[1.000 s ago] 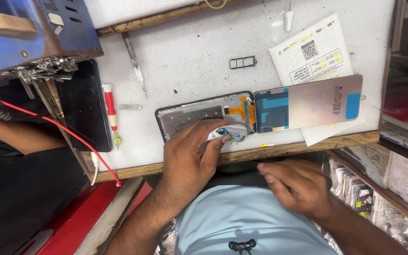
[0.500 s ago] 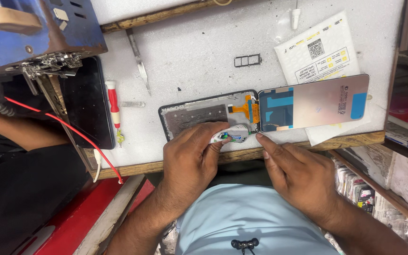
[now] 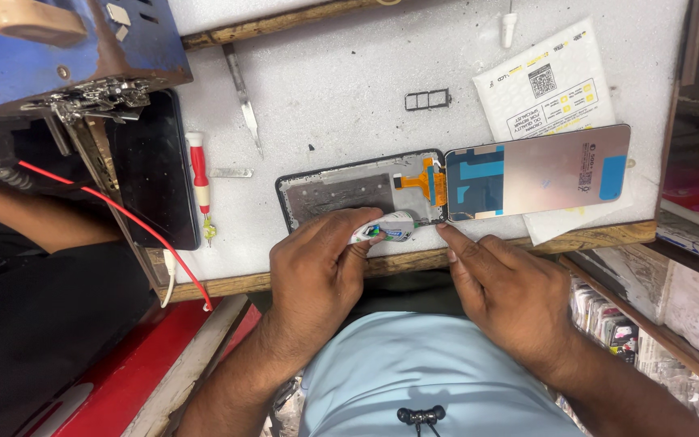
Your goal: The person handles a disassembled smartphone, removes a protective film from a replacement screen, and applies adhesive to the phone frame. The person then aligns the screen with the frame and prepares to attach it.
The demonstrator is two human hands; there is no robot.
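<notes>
An opened phone frame [image 3: 341, 190] lies on the white work surface [image 3: 341, 73], joined by an orange flex cable [image 3: 429, 180] to a display panel [image 3: 540, 170] lying face down beside it. My left hand [image 3: 317, 267] pinches a small white tube with a green and blue label [image 3: 388, 230] over the frame's near edge. My right hand [image 3: 503, 287] rests flat on the bench's wooden edge, with its index fingertip touching the near corner where frame and panel meet.
A red-handled screwdriver [image 3: 199, 182], metal tweezers [image 3: 242, 93], a SIM tray [image 3: 428, 99] and a printed white packet [image 3: 548, 85] lie on the surface. A blue machine [image 3: 58, 48] and a dark phone [image 3: 151, 166] stand at left. Another person's arm [image 3: 34, 218] reaches in from the left.
My right hand has risen from my lap to the bench edge and set its fingertip by the panel's corner. My left hand keeps the tube in about the same place.
</notes>
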